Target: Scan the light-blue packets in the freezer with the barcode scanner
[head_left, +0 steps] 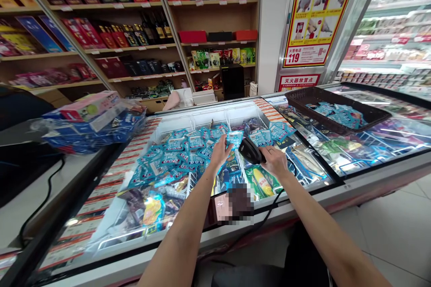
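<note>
Between the fingers of my left hand [220, 152] is a small blue packet [235, 138], its printed label with a barcode turned up. My right hand [274, 160] is closed round a black barcode scanner [249, 151], whose head points toward that packet. Just beyond both hands, many similar blue packets [171, 154] lie in a loose spread over the freezer's glass top [107, 228]. More of them [261, 136] lie past the scanner on the right.
A dark brown tray [377, 119] holding blue packets stands at the right. Plastic-wrapped boxes [97, 121] are stacked at the left. The scanner's black cable [266, 217] hangs over the freezer's front edge. Shelves [215, 2] of boxed goods stand behind.
</note>
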Tool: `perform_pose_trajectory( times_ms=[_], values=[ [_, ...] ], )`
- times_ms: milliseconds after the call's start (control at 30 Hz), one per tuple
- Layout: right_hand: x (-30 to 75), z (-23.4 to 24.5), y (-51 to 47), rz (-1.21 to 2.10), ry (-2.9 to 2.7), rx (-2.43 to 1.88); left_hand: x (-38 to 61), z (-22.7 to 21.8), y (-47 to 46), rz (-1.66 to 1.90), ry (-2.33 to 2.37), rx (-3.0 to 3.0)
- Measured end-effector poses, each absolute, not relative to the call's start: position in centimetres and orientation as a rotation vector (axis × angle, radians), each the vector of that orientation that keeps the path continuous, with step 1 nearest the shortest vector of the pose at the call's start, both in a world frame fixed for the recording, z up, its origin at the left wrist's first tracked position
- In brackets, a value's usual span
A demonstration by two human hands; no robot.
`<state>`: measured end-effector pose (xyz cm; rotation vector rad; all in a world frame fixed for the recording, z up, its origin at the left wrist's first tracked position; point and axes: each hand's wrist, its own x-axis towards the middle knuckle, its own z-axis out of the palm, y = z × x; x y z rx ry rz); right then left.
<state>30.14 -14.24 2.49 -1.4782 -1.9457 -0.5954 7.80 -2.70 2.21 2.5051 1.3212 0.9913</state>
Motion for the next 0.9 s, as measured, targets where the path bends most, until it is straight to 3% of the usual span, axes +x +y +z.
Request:
perform_pose_trajectory(
  times_ms=[900],
  values=[
    [29.85, 1.70, -13.57, -0.588, -2.018, -1.516, 8.18, 2.11, -2.88, 0.941, 1.437, 2.569]
  ],
)
